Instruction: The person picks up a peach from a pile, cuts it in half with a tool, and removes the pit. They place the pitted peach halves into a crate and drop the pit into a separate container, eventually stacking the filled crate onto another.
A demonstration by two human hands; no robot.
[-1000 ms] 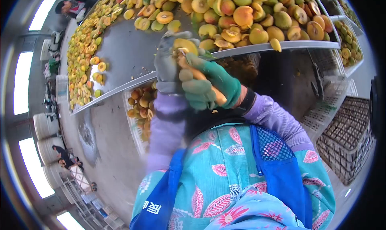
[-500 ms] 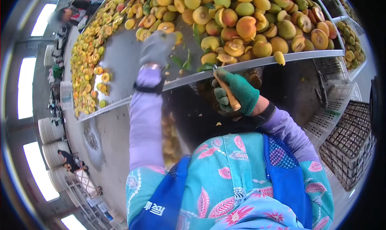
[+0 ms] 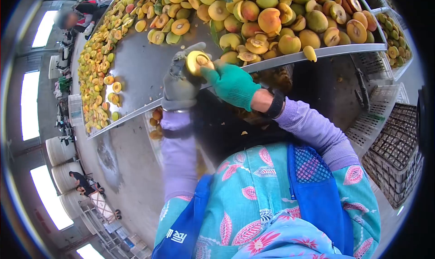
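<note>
My left hand, in a grey glove, grips a yellow-green peach at the near edge of the steel table. My right hand, in a green glove, is closed and pressed against the same peach from the right. The knife seen earlier in that hand is hidden by the glove and fruit now. A heap of whole and halved peaches lies just beyond both hands.
A long row of halved peaches runs along the table's left side. A crate of fruit sits under the table edge. Empty plastic crates stand at right. Other people work at the far end and at lower left.
My left hand reached out to the pile, then came back holding a new peach. My right hand rose from below the table edge and met the fruit.
</note>
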